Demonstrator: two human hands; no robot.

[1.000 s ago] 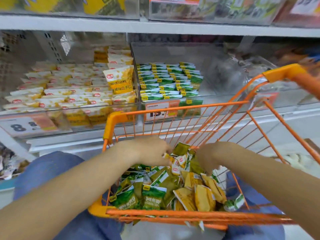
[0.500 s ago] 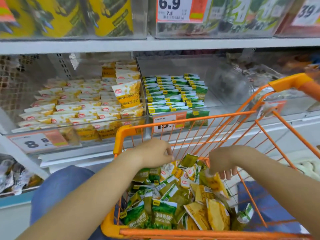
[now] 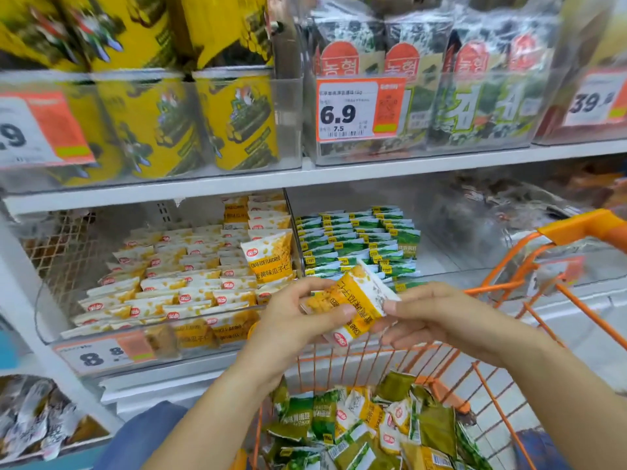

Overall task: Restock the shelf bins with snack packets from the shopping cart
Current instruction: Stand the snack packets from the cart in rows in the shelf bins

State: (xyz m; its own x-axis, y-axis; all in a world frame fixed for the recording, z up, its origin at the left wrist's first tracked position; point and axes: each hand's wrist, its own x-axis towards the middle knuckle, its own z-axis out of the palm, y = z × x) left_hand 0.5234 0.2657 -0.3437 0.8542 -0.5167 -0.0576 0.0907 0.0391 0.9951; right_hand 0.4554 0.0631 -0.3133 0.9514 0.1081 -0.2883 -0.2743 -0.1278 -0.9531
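head view: your left hand (image 3: 298,317) and right hand (image 3: 437,317) pinch a light, crinkly yellow packet (image 3: 353,300); hold its edges, bin (image 3: 152,337) at nine o'clock.

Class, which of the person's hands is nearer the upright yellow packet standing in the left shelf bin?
Left. The left hand is just below the upright yellow packet; the right hand is farther to its right.

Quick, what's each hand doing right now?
Left hand: grips the yellow snack packets.
Right hand: pinches the same packets by their right end.
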